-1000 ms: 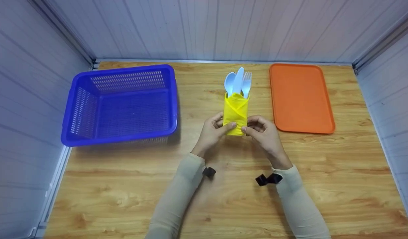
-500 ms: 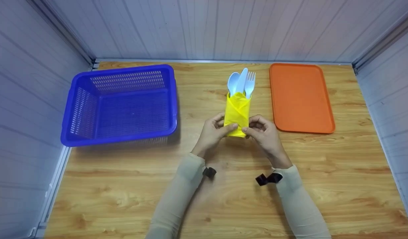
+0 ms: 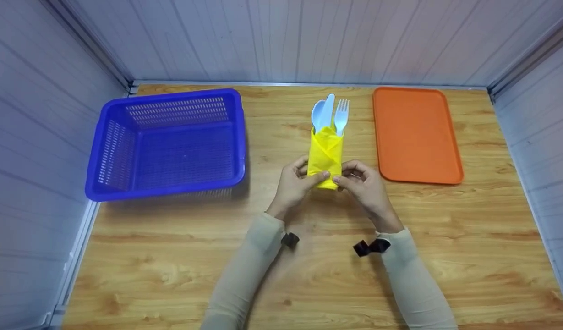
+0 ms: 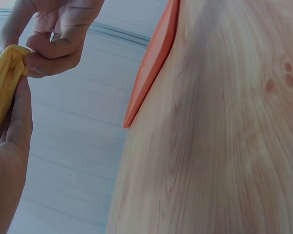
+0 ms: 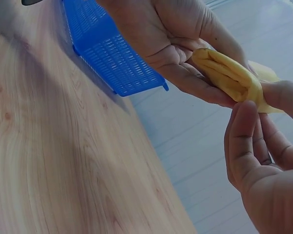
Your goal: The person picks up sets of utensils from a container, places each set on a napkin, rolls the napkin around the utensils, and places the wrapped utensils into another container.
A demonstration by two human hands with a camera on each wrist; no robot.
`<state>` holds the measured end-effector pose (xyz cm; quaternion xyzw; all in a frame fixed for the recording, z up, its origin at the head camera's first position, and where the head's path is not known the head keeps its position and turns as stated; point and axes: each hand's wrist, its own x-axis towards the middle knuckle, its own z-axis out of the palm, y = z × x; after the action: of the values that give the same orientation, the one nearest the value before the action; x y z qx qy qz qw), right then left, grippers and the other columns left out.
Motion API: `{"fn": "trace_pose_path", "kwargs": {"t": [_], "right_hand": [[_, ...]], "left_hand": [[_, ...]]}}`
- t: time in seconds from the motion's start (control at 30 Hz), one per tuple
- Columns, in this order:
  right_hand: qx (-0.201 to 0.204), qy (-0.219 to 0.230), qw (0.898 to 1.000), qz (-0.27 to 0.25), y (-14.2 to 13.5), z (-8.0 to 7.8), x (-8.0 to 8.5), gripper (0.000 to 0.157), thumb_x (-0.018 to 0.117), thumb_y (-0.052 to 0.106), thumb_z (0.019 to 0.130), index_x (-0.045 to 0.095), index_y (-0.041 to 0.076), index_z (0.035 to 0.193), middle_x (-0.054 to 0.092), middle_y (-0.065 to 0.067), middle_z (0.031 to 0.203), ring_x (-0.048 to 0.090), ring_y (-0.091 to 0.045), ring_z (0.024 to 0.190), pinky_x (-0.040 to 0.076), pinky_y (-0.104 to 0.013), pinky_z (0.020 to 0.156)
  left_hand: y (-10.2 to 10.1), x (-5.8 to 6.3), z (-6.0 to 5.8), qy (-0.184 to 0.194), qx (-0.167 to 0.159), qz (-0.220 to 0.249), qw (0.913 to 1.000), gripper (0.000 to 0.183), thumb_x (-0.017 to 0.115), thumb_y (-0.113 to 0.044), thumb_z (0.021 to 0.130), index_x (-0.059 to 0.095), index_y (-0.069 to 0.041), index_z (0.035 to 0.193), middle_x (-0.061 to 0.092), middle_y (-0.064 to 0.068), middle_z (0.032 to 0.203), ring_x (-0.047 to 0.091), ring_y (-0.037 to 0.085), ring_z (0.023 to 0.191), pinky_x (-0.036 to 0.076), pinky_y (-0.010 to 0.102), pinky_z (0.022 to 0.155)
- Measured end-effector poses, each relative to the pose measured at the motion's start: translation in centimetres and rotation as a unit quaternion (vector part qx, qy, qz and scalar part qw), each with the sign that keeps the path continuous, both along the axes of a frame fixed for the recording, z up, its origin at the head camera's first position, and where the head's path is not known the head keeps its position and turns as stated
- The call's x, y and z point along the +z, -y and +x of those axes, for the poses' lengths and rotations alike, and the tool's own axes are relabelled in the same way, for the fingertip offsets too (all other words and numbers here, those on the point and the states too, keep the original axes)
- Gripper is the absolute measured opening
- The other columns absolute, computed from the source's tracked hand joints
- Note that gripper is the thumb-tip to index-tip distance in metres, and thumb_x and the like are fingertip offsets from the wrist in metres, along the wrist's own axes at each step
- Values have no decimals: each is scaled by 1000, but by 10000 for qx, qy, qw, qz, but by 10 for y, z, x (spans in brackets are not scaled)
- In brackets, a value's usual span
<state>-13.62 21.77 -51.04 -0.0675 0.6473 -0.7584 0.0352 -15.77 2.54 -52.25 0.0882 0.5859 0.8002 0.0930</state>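
Note:
Both hands hold a folded yellow napkin (image 3: 326, 149) up off the table, one at each side of its lower end. My left hand (image 3: 292, 183) grips the left edge, thumb across the front. At the lower right corner my right hand (image 3: 366, 188) pinches the napkin between thumb and fingers. Out of the top of this pocket stick a pale blue spoon (image 3: 317, 117), a knife (image 3: 327, 112) and a fork (image 3: 341, 117); the knife partly covers the spoon. Their handles are hidden inside. In the right wrist view the napkin's folded bottom end (image 5: 229, 75) shows between the hands.
To the left stands a blue perforated basket (image 3: 185, 158) with nothing in it. An orange tray (image 3: 418, 137) lies at the right on the wooden table (image 3: 308, 275). Pale panel walls (image 3: 281, 41) enclose the back and sides.
The napkin with its cutlery tilted slightly right, then came back left. The knife now leans nearer the spoon, and the gap to the fork is wider. Both hands keep their hold.

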Motion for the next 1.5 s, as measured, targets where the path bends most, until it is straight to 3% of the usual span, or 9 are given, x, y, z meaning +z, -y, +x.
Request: {"fn": "trace_pose_path", "kwargs": {"t": [0.3,0.47,0.6,0.73,0.9,1.03,1.17,1.33,1.5], "right_hand": [[-7,44,10000,69,3,1,3,22,72,-5,88,64,-9,108,61,-23,95,63,-24,76,58,-37,68],[153,-17,9999,-70,5,3,8,27,70,0,92,60,-12,114,62,-23,98,66,-25,81,58,-36,73],[193,-74,9988,-449,3,3,9,32,66,0,94,54,-19,118,61,-27,98,67,-27,84,59,-36,74],[103,-39,9988,-487,-1,2,7,28,65,-2,95,56,-18,116,62,-28,97,68,-28,83,59,-37,74],[108,69,9994,-325,-5,2,3,27,68,4,95,60,-12,115,59,-38,102,68,-30,85,59,-39,74],[115,126,9998,-115,-9,1,0,29,68,7,95,60,-12,116,58,-42,107,68,-31,88,58,-38,75],[170,148,9997,113,-13,1,-3,30,67,8,96,59,-12,118,61,-37,108,68,-31,91,58,-41,78],[193,222,9992,287,-17,3,-4,36,68,12,96,58,-13,120,67,-26,109,67,-34,97,53,-53,86],[211,249,9988,378,-18,4,-5,39,67,13,97,56,-15,122,62,-35,115,67,-35,100,50,-58,89]], "left_hand": [[0,4,4,-121,144,-77,9998,41,77,-8,88,62,5,124,73,16,107,72,32,90,59,41,76],[12,18,4,8,226,-273,9994,46,77,-7,88,59,7,128,72,17,109,72,30,92,59,40,78],[38,39,-2,3,569,-568,9968,44,77,-5,87,60,8,125,71,19,107,71,30,92,59,40,79],[73,59,-12,-158,1116,-843,9900,39,77,-2,86,62,9,121,71,21,105,71,31,91,59,40,79],[118,75,-23,249,1644,-1235,9783,40,76,-5,87,62,7,123,70,19,106,70,28,92,58,38,80],[151,76,-30,638,1771,-1590,9692,43,73,-7,90,59,7,128,68,20,112,68,27,96,57,35,82],[172,71,-35,1159,1767,-1860,9596,42,69,-8,93,56,6,131,65,21,118,66,27,102,56,33,85],[187,61,-41,1766,1625,-2078,9483,45,64,-5,95,50,8,136,59,22,124,62,28,107,55,31,87],[195,52,-45,1965,1515,-2626,9325,45,63,-6,95,50,10,135,59,21,121,63,27,104,54,35,90]]}}
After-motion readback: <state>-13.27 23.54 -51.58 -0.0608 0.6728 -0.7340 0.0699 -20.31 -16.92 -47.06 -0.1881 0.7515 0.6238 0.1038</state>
